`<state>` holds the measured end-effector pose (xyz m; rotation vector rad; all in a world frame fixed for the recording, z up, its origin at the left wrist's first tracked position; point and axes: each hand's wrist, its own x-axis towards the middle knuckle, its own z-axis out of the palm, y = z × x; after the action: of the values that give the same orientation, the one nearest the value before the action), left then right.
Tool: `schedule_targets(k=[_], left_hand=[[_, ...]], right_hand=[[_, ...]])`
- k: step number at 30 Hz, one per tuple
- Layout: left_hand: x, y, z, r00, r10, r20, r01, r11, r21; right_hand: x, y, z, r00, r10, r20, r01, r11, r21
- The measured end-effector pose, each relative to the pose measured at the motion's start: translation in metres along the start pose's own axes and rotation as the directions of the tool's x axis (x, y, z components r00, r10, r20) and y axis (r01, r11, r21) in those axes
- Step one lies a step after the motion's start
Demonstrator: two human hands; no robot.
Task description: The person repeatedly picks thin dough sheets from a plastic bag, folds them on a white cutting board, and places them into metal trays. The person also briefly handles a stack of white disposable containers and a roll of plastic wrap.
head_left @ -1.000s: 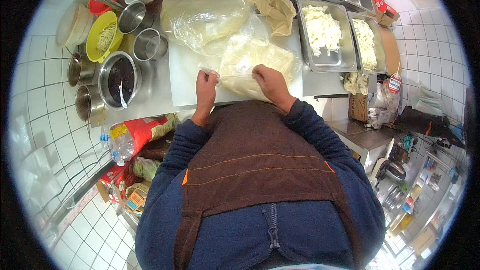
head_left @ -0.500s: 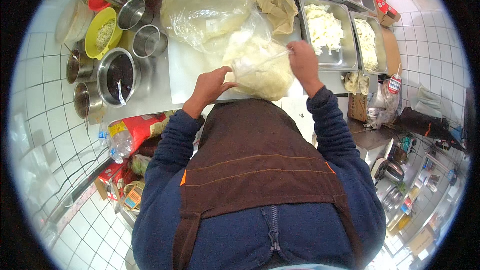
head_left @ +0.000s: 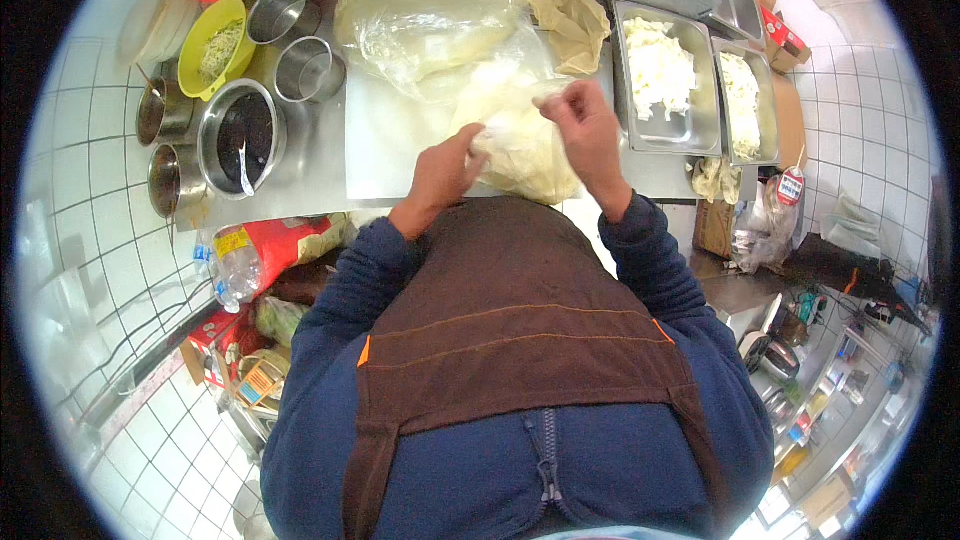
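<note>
Compared with half a second ago, the hands have come nearer each other, the right hand [head_left: 590,137] moving inward toward the left hand [head_left: 444,176]. The right hand's thumb and fingers are pinched together on the loose film of a clear plastic bag [head_left: 530,158] with pale yellowish contents. The left hand is at the bag's left side, thumb and fingers curved toward each other; blur hides whether they grip the film, so I cannot tell. The bag lies at the near edge of a white board [head_left: 385,162] on the steel surface [head_left: 312,162], close to the brown apron [head_left: 520,290]. Behind it lies a larger plastic-wrapped bundle [head_left: 425,30], with a beige cloth [head_left: 565,15] beside that. Farther right, two rectangular steel pans [head_left: 692,132] hold pale cut pieces [head_left: 660,70].
</note>
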<state>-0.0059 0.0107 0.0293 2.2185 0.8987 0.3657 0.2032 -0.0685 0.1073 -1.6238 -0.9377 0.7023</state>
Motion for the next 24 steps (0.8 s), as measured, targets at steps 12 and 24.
schedule_targets(k=[12,24], left_hand=[[0.02,-0.045,-0.029,0.822,-0.569,-0.005,0.298,0.438,-0.848],[-0.016,-0.055,-0.007,0.827,-0.562,0.022,0.314,0.429,-0.847]], right_hand=[[0.01,0.121,0.052,0.931,0.011,0.366,0.268,0.661,-0.701],[0.037,0.147,0.052,0.886,0.103,0.452,0.247,0.721,-0.648]])
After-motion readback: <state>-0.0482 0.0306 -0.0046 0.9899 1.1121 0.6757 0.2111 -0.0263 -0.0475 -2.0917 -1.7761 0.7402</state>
